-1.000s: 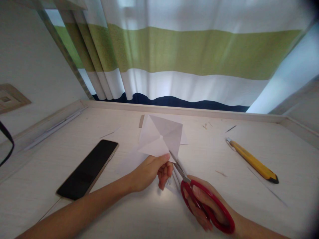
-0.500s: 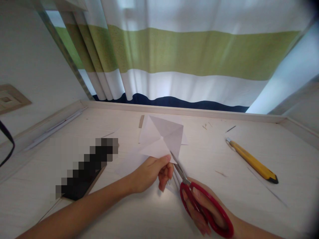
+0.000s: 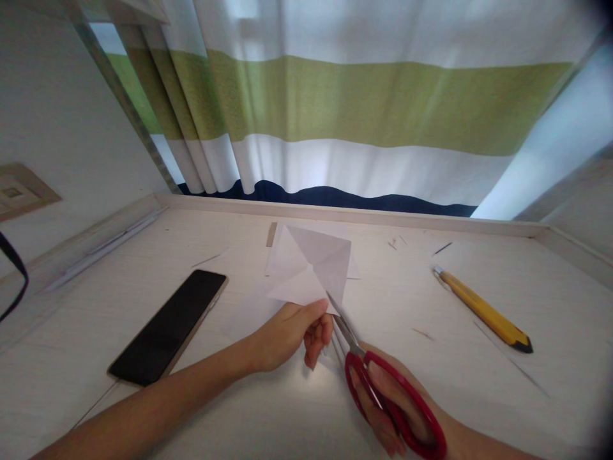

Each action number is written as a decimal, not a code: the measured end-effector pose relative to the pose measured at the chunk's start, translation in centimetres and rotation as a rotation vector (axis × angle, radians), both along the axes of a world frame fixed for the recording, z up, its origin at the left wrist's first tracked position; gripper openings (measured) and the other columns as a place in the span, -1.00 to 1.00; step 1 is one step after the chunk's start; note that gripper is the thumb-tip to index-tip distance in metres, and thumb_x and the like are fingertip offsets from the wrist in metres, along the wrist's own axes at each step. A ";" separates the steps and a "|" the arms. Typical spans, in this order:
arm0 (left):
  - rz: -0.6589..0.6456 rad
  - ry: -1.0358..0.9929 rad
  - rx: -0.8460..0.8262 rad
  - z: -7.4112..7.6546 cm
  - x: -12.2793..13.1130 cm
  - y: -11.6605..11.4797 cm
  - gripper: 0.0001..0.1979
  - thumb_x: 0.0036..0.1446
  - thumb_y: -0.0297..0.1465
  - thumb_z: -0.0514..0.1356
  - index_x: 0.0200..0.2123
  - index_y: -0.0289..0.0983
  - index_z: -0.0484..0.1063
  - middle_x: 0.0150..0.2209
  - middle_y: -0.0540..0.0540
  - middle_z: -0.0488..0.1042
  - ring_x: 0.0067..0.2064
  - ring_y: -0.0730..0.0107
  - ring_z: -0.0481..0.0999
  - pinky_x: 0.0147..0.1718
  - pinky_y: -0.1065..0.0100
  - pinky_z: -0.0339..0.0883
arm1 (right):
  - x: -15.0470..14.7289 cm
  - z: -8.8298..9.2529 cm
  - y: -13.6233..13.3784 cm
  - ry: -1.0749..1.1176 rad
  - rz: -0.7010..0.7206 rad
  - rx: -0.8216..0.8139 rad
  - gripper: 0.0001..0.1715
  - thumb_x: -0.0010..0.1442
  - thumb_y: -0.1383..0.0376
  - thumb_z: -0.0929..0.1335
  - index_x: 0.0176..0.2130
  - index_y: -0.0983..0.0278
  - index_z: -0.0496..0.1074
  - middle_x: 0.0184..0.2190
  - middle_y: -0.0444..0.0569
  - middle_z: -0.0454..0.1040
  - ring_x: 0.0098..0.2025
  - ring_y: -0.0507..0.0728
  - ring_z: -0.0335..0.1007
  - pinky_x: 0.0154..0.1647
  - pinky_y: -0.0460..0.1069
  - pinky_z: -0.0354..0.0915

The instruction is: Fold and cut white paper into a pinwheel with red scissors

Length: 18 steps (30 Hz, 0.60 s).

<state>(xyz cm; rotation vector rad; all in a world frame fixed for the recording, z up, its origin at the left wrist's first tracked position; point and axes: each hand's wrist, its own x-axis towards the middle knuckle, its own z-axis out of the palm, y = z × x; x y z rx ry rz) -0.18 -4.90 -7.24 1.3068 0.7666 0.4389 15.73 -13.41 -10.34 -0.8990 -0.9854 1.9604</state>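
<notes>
My left hand (image 3: 292,332) pinches the near corner of a white creased square of paper (image 3: 330,262), thumb on top and fingers curled underneath. Fold lines run across the sheet and meet near its middle. In my right hand (image 3: 390,390) are scissors (image 3: 354,348) with red handles, my fingers through the loops. Their metal blades lie around the paper's near right edge, close to my left thumb, one blade tip showing on top of the sheet. More white paper (image 3: 249,306) lies on the table beneath and to the left.
A black phone (image 3: 170,326) lies to the left, beside my forearm. On the right rests a yellow utility knife (image 3: 483,310). Small scraps (image 3: 395,243) and a thin dark piece (image 3: 442,248) lie farther back. A raised rim (image 3: 354,214) borders the table before a striped curtain (image 3: 364,102).
Almost nothing has moved. The scissors' handles sit very slightly farther left, and both hands keep their hold.
</notes>
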 end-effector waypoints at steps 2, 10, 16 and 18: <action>-0.004 0.001 0.004 0.1 0.0 0.0 -0.50 0.09 -0.12 -0.15 -0.69 -0.34 0.24 -0.80 0.03 0.21 -0.71 0.54 0.22 -0.64 0.47 0.10 | 0.0 -0.1 0.0 0.010 0.007 0.011 -0.59 0.05 -0.02 0.21 -0.49 0.27 0.14 -0.77 -0.28 0.09 -0.79 -0.12 -0.08 -0.82 -0.20 -0.14; -0.003 0.009 0.013 0.0 -0.1 0.1 -0.48 0.09 -0.12 -0.16 -0.72 -0.33 0.22 -0.80 0.02 0.20 -0.71 0.53 0.22 -0.63 0.46 0.11 | 0.3 -0.6 0.0 -0.032 -0.018 0.036 -0.62 0.06 0.00 0.22 -0.40 0.27 0.13 -0.77 -0.30 0.13 -0.80 -0.13 -0.07 -0.82 -0.21 -0.09; -0.006 0.005 -0.002 -0.2 -0.1 0.2 -0.49 0.10 -0.14 -0.16 -0.71 -0.34 0.23 -0.80 0.01 0.22 -0.71 0.53 0.23 -0.63 0.47 0.11 | 0.0 0.1 0.1 -0.007 0.002 -0.021 -0.57 0.01 -0.05 0.24 -0.49 0.24 0.08 -0.77 -0.31 0.09 -0.80 -0.13 -0.09 -0.82 -0.21 -0.13; -0.011 0.003 0.004 -0.2 -0.1 0.2 -0.48 0.11 -0.15 -0.16 -0.72 -0.34 0.23 -0.80 0.01 0.22 -0.71 0.53 0.23 -0.62 0.47 0.11 | 0.0 0.2 0.1 0.007 -0.006 -0.025 -0.56 0.00 -0.04 0.26 -0.51 0.24 0.05 -0.78 -0.32 0.09 -0.79 -0.14 -0.09 -0.81 -0.22 -0.11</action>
